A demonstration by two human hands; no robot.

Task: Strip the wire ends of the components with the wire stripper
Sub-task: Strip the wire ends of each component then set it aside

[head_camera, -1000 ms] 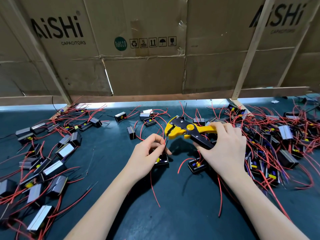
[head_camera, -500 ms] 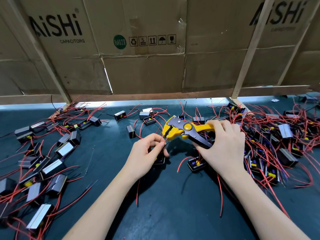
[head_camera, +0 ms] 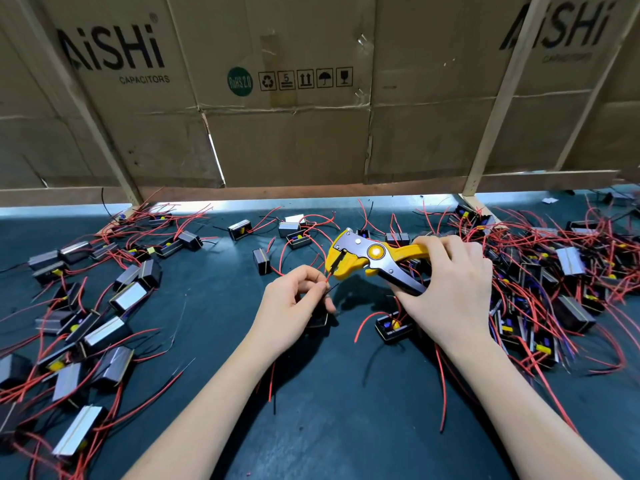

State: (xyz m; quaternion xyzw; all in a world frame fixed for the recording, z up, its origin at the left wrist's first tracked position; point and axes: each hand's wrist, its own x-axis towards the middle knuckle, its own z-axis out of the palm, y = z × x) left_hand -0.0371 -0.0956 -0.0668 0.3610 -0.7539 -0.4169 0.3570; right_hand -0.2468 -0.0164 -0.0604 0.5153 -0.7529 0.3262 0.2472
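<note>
Two hands at mid-bench, over dark green matting. Left hand curled, thumb and forefinger pinching a red wire by its end, tip pointed up into the stripper. Right hand wrapped round the stripper's handles, yellow one on top, black one below; grip tight on the tool, head aimed left. Stripper jaws around the wire tip (whether biting or merely touching, cannot tell). Under the left hand, a small black component, mostly hidden by the fingers, held just above the bench. Just beside the right wrist, another black component flat on the bench, red lead curling off toward the left. Along the left edge, a scatter of components with silver faces and red leads, loosely spread. Toward the right edge, a dense heap of the same parts, wires tangled thick. A few more strays near the far edge. Behind the far edge, cardboard sheets printed AiSHi CAPACITORS, braced with pale wooden slats.
</note>
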